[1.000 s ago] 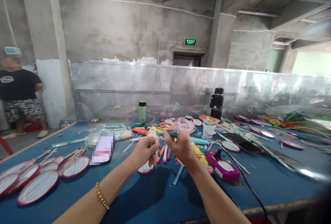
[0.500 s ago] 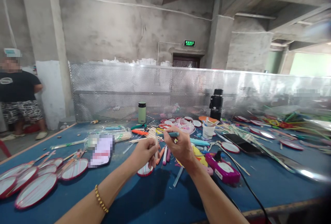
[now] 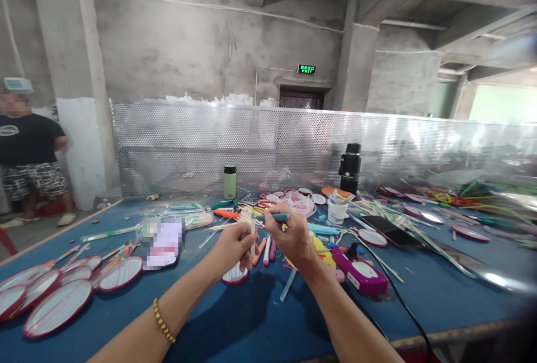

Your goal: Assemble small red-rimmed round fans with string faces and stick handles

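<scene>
My left hand [image 3: 236, 244] is closed around a thin, flat pale stick [image 3: 253, 240], held upright with a bluish tip at its top. My right hand [image 3: 289, 234], just to the right, grips a teal marker-like stick [image 3: 280, 217] that lies level across the fingers. A small gap separates the hands, and the teal stick does not appear to touch the pale one. Below my left hand lies a round red-rimmed disc [image 3: 235, 278], partly covered by it. Several coloured rods, among them a white one [image 3: 267, 252], lie between and behind my hands.
Red-rimmed discs [image 3: 59, 308] lie at the left beside a phone [image 3: 165, 244]. A purple device [image 3: 361, 272] with a black cable is on the right. A green bottle [image 3: 229, 183], black flask [image 3: 350, 170] and white cup [image 3: 337, 210] stand behind. A person [image 3: 31, 145] stands far left.
Both hands keep nearly the same place and hold the same sticks. The top of the pale stick looks bluer now. The view has shifted very slightly.
</scene>
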A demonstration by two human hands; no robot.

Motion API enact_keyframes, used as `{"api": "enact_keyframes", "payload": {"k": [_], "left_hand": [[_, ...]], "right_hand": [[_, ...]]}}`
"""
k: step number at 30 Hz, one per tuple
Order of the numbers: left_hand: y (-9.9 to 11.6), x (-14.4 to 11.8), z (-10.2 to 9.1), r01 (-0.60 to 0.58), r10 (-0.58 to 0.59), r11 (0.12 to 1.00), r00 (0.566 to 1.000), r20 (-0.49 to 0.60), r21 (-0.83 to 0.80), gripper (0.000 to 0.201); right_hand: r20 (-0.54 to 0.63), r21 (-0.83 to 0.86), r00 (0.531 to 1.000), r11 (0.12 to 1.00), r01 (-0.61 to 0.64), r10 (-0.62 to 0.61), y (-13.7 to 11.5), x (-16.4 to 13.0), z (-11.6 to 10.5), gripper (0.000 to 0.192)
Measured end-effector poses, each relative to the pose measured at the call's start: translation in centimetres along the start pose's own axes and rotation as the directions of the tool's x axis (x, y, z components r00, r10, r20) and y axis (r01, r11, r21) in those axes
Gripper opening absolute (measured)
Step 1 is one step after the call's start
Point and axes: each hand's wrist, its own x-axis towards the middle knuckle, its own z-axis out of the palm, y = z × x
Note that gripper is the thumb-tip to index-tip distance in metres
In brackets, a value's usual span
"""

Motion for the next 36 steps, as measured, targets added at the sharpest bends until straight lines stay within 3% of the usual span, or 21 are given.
{"api": "enact_keyframes", "payload": {"k": [19, 26, 32, 36], "left_hand": [[0.52, 0.03, 0.3, 0.019, -0.02, 0.999, 0.999, -0.031, -0.026, 0.03], [0.36, 0.02, 0.14, 0.02, -0.02, 1.0, 0.999, -0.028, -0.011, 0.03], [0.5, -0.09, 0.24, 0.019, -0.02, 1.0, 0.999, -0.036, -0.025, 0.031], [0.51, -0.15, 0.2, 0.015, -0.016, 1.0, 1.0, -0.025, -0.01, 0.032]], "right_hand": [[0.024, -0.02, 1.0, 1.0, 0.004, -0.003, 0.04, -0.04, 0.2, 0.017], [-0.026, -0.015, 1.0, 1.0, -0.011, 0.01, -0.1, 0.04, 0.16, 0.018], [0.03, -0.017, 0.999, 1.0, 0.012, -0.012, 0.05, -0.05, 0.25, 0.017], [-0.016, -0.019, 1.0, 1.0, -0.007, 0.007, 0.03, -0.04, 0.23, 0.017]]}}
